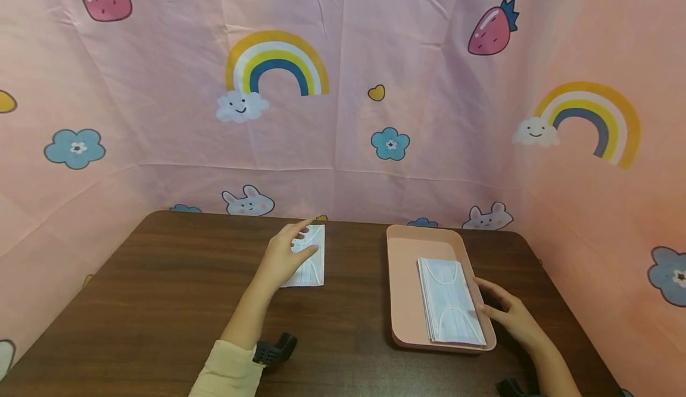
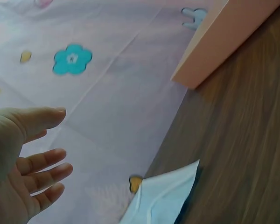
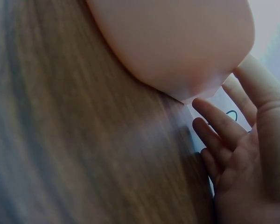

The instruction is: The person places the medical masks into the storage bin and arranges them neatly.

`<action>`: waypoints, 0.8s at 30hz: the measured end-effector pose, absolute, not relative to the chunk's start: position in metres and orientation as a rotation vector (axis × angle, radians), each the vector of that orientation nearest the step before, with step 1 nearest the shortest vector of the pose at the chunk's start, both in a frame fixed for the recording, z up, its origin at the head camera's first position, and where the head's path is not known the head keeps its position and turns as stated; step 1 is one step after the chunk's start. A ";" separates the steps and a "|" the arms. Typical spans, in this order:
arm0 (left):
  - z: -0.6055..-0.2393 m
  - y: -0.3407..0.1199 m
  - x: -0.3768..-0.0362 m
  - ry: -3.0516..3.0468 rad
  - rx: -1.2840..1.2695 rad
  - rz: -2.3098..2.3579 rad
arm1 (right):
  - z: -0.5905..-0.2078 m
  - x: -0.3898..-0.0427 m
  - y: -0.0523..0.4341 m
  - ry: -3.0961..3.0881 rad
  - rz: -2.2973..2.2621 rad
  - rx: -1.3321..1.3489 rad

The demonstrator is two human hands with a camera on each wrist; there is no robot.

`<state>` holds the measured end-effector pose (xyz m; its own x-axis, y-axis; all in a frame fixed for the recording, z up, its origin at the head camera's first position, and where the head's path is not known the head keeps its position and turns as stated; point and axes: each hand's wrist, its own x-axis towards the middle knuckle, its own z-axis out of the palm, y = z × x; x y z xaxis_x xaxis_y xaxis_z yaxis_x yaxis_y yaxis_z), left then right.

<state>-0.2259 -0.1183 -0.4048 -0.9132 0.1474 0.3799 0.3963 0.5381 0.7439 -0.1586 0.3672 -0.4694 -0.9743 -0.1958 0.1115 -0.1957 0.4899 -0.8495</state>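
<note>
Nearest, at the right, the right hand (image 1: 514, 316) is seen with fingers relaxed and spread, its fingertips (image 3: 210, 109) touching the right rim of the pink tray (image 1: 403, 278) and holding nothing. In the tray a stack of face masks (image 1: 449, 302) lies flat, white ear loops uppermost. The masks are judged very light, soft and limp; a single one would best be pinched at an edge or corner, as the layers may cling together. Farther off, left of the tray, the left hand (image 1: 289, 254) is laid open over a single mask (image 1: 309, 260) resting on the brown surface (image 1: 150, 302), fingers straight, nothing gripped.
</note>
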 end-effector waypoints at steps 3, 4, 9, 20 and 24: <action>-0.411 -0.130 -0.231 -2.527 -0.382 -1.335 | -0.469 -0.158 0.366 2.708 -1.549 -0.359; -0.414 -0.134 -0.233 -2.532 -0.358 -1.345 | -0.469 -0.157 0.366 2.704 -1.556 -0.365; -0.428 -0.150 -0.240 -2.566 -0.242 -1.400 | -0.467 -0.158 0.366 2.686 -1.586 -0.398; -0.463 -0.162 -0.253 -2.617 -0.068 -1.431 | -0.469 -0.168 0.371 2.679 -1.582 -0.421; -0.471 -0.164 -0.258 -2.611 -0.037 -1.453 | -0.468 -0.170 0.371 2.670 -1.596 -0.431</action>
